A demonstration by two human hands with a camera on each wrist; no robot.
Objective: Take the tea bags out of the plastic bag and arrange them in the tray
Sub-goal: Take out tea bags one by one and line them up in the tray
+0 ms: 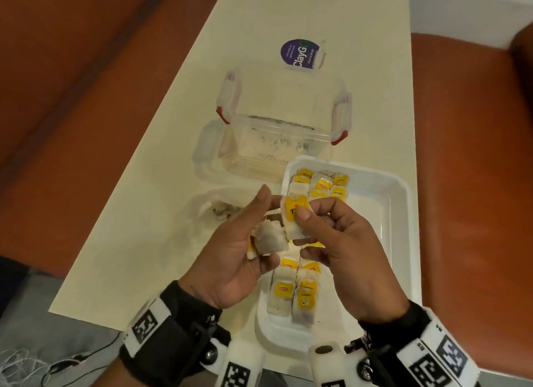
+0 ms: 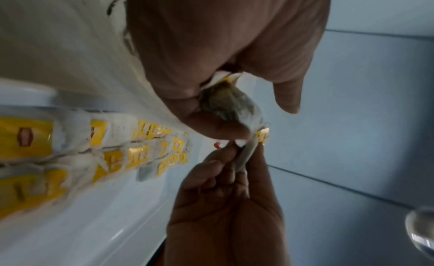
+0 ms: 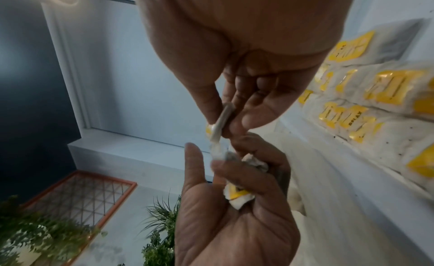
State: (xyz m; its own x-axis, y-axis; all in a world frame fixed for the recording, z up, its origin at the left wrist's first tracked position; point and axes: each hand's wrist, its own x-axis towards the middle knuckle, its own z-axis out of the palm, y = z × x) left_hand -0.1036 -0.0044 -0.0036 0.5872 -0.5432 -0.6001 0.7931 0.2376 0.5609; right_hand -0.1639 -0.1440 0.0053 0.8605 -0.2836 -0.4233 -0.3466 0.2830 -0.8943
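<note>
From your head camera, the white tray (image 1: 401, 213) sits at the near right edge of the cream table (image 1: 161, 185). It holds tea bags in two clusters: one (image 1: 321, 185) at its far left corner, another (image 1: 294, 293) along its near left side, yellow tags up, long axes running toward you. Beyond the tray stands a clear lidless box (image 1: 284, 118) with red clips, only pale residue showing inside. The crumpled plastic bag (image 1: 222, 208) lies left of the tray. Your right hand (image 1: 343, 242) pinches one tea bag (image 1: 294, 216) between thumb and forefinger, held upright over the tray's left rim, tag end away from you. Your left hand (image 1: 236, 251) curls its fingers around a small bunch of tea bags (image 1: 269, 239).

Your left wrist camera shows the bunch (image 2: 230, 106) pressed under your thumb, and the right hand (image 2: 225, 205) pinching its bag edge-on.

Your right wrist camera shows the pinched bag (image 3: 222, 121) edge-on, long axis pointing down toward the left hand (image 3: 234, 205).
</note>
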